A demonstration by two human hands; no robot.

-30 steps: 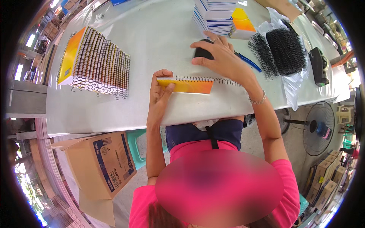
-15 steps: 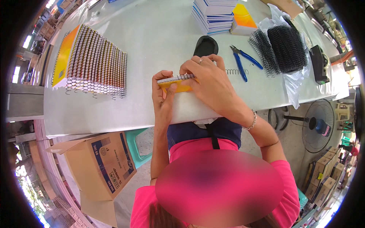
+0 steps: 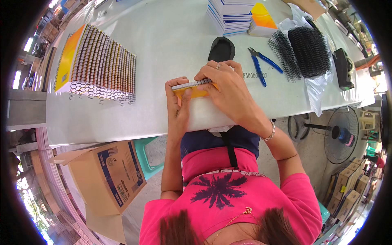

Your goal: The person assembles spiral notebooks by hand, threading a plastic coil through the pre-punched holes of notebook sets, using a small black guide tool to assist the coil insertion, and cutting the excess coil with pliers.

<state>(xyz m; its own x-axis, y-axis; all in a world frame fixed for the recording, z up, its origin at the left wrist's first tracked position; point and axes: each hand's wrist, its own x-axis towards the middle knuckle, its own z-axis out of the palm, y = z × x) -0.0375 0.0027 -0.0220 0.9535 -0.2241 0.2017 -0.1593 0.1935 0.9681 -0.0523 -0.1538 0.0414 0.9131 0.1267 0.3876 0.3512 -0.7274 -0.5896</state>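
My left hand [image 3: 178, 100] is closed on one end of a yellow-orange notebook [image 3: 197, 92], held with its punched edge facing up. My right hand [image 3: 228, 87] pinches a dark spiral binding wire [image 3: 254, 75] at the other end of that edge. Some turns of the wire show along the edge beside my right fingertips, and its loose tail sticks out past my right hand. My right hand partly covers the notebook and the wire. Blue-handled cutting pliers [image 3: 263, 65] lie open to the right of the tail. Just beyond my right hand sits a black pad-like object [image 3: 221, 49].
A stack of spiral-bound notebooks [image 3: 98, 65] stands at left. At the back are piled notebooks [image 3: 230, 18] and a yellow-orange one [image 3: 262, 18]. Black wire coils [image 3: 308, 51] lie on white wrapping by a black tape dispenser [image 3: 343, 69]. Below the table are a carton [image 3: 110, 175] and a fan [image 3: 343, 134].
My left hand and the notebook have shifted slightly to the right. My right fingers have moved a little on the wire. The other things on the table keep their places.
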